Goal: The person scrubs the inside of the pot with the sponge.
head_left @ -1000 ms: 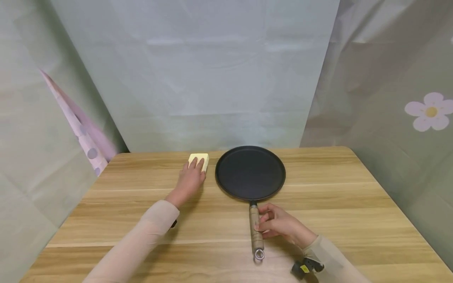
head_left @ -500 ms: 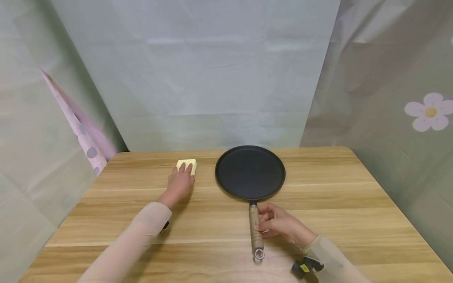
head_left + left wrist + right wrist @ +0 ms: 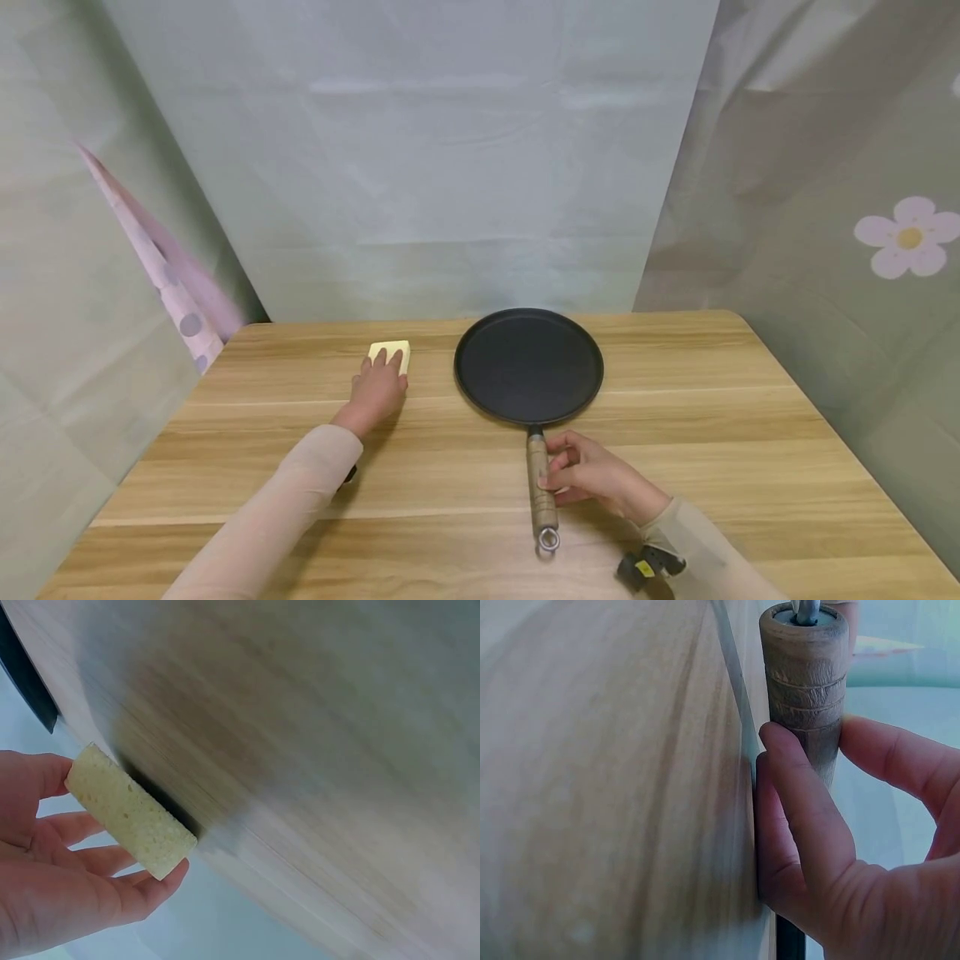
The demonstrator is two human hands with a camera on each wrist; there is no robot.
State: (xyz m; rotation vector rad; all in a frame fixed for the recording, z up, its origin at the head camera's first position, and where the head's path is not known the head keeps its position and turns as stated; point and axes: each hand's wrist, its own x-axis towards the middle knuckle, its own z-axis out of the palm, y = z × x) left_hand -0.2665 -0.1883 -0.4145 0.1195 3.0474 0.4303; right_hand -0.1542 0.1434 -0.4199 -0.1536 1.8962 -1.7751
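Observation:
A pale yellow sponge point(image 3: 392, 346) is at the far left of the table, held between the thumb and fingers of my left hand point(image 3: 377, 393). Close up in the left wrist view, the sponge point(image 3: 131, 814) shows a porous long side, with its dark shadow on the wood right beside it. The black flat round pan point(image 3: 528, 367) lies to the right of the sponge, its wooden handle point(image 3: 540, 492) pointing toward me. My right hand point(image 3: 600, 479) pinches this handle from the right; in the right wrist view thumb and fingertips meet the grip point(image 3: 806, 682) on opposite sides.
The wooden table point(image 3: 697, 467) spans the lower view, its far edge just behind the pan and sponge. Behind it hangs a pale curtain point(image 3: 465, 167), with a flower-printed one point(image 3: 795, 192) on the right. A metal ring point(image 3: 549, 540) ends the handle.
My left hand has moved left and slightly toward me with the sponge, away from the pan, mostly in the first half second. The right hand and the pan have stayed in place.

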